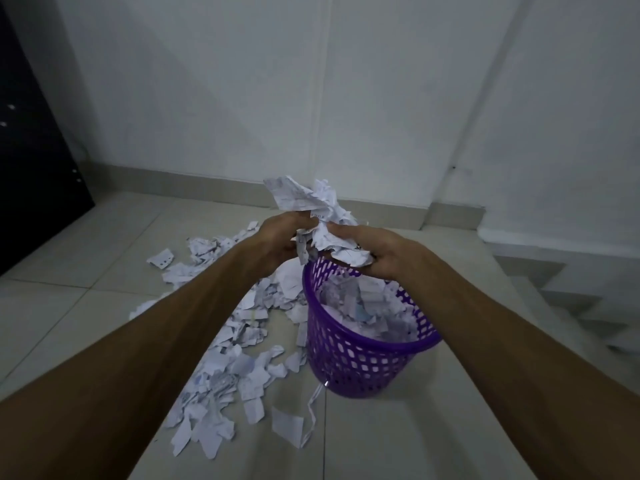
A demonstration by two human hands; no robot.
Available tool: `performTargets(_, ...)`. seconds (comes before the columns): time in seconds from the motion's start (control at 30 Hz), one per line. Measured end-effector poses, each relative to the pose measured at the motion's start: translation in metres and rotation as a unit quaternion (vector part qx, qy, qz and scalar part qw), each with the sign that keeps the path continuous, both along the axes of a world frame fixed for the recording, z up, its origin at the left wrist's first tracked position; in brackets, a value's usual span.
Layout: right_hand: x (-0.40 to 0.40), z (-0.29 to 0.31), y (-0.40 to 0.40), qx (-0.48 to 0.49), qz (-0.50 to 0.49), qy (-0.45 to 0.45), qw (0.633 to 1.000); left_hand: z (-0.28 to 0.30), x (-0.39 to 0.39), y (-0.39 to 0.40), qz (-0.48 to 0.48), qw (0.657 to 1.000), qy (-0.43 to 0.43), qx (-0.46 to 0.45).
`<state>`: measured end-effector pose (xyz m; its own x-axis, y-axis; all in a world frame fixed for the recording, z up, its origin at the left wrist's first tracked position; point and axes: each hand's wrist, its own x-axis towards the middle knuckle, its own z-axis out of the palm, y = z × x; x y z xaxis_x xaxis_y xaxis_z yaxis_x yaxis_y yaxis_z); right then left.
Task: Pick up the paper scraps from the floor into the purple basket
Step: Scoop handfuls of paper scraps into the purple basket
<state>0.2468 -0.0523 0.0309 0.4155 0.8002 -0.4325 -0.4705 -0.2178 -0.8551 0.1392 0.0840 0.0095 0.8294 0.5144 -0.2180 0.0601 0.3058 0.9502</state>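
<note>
Purple perforated plastic basket (363, 355): we judge it stands just below our fingers so the load drops in.
Crumpled white paper wad (322, 216): clamped between left hand (280, 237) and right hand (384, 254), fingers curled round it.
Torn white paper scraps (221, 368): strewn on the floor, below and left of our fingers.

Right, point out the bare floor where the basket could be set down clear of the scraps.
Bare tile lies right of the purple basket, toward the steps, and left of the paper scraps, toward the dark door. From the basket's left side forward to the near edge it is crowded.
</note>
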Motion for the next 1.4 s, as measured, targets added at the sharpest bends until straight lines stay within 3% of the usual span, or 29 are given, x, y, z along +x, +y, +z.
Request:
performTargets(0.27, 0.025, -0.001, -0.042, -0.047, -0.029, -0.008, 0.998, -0.001, 0.027, -0.035, -0.051, 0.997, 0.05, 0.005)
performTargets(0.53, 0.046, -0.016, -0.075, -0.238, 0.027, -0.099, 0.966, 0.001, 0.024, -0.047, -0.189, 0.962, 0.199, -0.004)
performTargets(0.77, 0.05, -0.014, -0.07, -0.313, -0.016, -0.163, 0.936, 0.009, 0.01, -0.032, -0.198, 0.957, 0.21, -0.032)
performTargets(1.0, 0.054, 0.004, -0.07, -0.359, 0.01, -0.238, 0.903, 0.001, 0.011, -0.025, -0.13, 0.973, 0.192, 0.002)
performTargets(1.17, 0.054, -0.001, -0.065, -0.318, -0.084, -0.299, 0.896, 0.004, 0.013, -0.028, -0.1, 0.977, 0.187, 0.018)
performTargets(1.23, 0.052, -0.005, -0.061, -0.267, -0.12, -0.288, 0.912, 0.005, 0.015, -0.028, -0.083, 0.98, 0.181, 0.03)
performTargets(1.4, 0.04, -0.008, -0.046, -0.125, -0.09, -0.074, 0.985, 0.001, 0.016, -0.025, -0.106, 0.969, 0.207, 0.083)
